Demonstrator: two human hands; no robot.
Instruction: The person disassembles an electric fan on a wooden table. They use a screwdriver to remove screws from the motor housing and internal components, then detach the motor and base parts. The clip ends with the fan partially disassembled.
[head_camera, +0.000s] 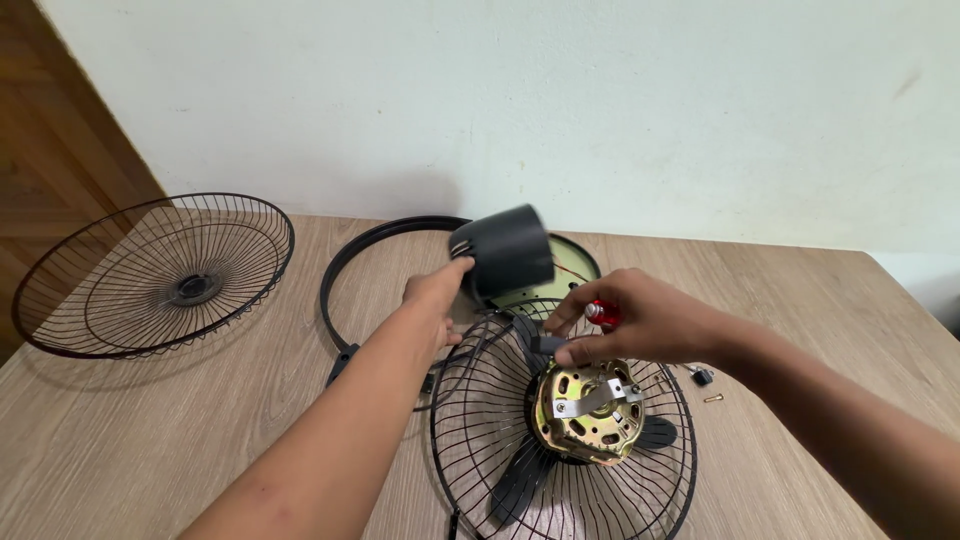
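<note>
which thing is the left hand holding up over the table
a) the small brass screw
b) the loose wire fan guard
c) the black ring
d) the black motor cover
d) the left hand grips the black motor cover and lifts it above the wooden table, while the loose wire fan guard, the black ring and the small brass screw all lie on the table untouched.

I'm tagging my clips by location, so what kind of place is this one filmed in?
Probably a home or small repair corner, not a factory: a plain wood-grain table set against a bare painted wall, with a wooden door at left. On the table lies a dismantled fan, its wire grille and bare motor.
</note>
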